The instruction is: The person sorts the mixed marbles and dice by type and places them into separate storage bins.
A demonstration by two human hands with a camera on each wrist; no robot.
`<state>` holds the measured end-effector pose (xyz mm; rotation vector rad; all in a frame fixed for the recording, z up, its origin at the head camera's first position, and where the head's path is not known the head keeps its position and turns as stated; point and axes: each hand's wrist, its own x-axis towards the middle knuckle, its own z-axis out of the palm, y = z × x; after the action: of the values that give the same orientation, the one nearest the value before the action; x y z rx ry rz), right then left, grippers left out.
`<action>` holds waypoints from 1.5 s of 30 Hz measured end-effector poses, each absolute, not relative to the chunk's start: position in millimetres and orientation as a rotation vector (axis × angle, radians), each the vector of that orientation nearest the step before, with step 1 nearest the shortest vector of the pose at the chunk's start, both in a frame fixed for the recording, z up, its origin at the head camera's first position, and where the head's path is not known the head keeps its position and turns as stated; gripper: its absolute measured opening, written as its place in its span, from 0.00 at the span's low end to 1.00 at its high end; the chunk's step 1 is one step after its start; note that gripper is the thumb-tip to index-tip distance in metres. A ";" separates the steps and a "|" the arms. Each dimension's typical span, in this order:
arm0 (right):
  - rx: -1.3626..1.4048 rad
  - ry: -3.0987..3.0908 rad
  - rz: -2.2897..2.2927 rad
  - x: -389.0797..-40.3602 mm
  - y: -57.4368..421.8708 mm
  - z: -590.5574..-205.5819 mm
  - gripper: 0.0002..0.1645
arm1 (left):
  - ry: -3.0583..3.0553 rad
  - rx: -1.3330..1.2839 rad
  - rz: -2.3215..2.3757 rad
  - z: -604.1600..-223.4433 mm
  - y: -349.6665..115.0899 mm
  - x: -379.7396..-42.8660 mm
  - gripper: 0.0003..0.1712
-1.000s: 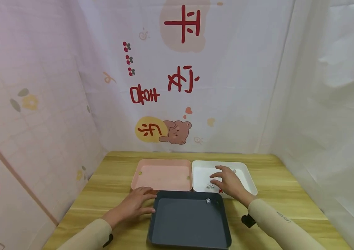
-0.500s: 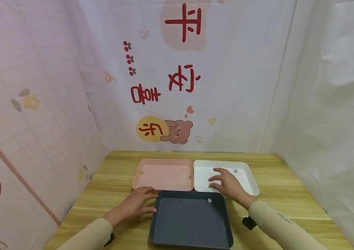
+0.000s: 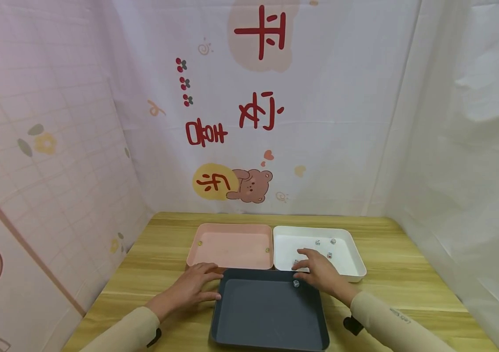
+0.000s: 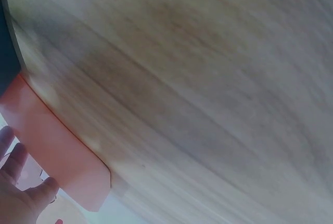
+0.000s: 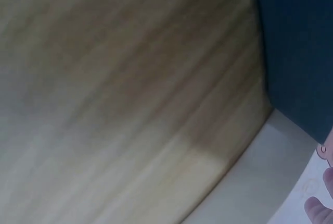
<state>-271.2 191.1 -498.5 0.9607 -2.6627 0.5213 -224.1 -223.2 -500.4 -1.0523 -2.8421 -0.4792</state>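
Note:
In the head view, my left hand (image 3: 191,287) lies beside the left edge of the dark grey tray (image 3: 271,318), fingers spread and fingertips at its rim. My right hand (image 3: 318,274) hovers over the tray's far right corner, thumb and index finger apart with nothing between them. A white die (image 3: 296,283) lies in the dark tray just below my right thumb. Behind this hand stands the white tray (image 3: 356,254) with several dice, among them one die (image 3: 329,255) showing a red spot. Only fingertips (image 5: 316,209) of the right hand show in the right wrist view.
Left of the white tray, a pink tray (image 3: 232,247) holds two small yellowish pieces, one piece (image 3: 200,243) at its left side. All three trays stand close together on a wood-grain table (image 3: 390,254). Printed cloth (image 3: 333,122) hangs behind and at both sides.
My right hand has drawn back from over the white tray to the dark tray's far right corner, uncovering more dice. The left hand has stayed in place.

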 end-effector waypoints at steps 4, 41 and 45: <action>0.987 -2.669 0.505 -268.8 191.2 -501.9 0.10 | -2.840 -1.053 -0.475 -499.7 -222.7 -223.8 0.34; 1.061 -2.717 0.356 -258.6 191.0 -511.8 0.07 | -2.826 -1.071 -0.508 -500.9 -223.3 -220.5 0.36; 1.062 -2.719 0.347 -259.4 191.1 -513.0 0.07 | -2.825 -1.075 -0.508 -500.8 -223.5 -220.4 0.36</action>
<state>-259.4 191.1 -513.0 1.0617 -2.7189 0.3467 -220.4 -223.5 -500.8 -1.0750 -2.8249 -0.5080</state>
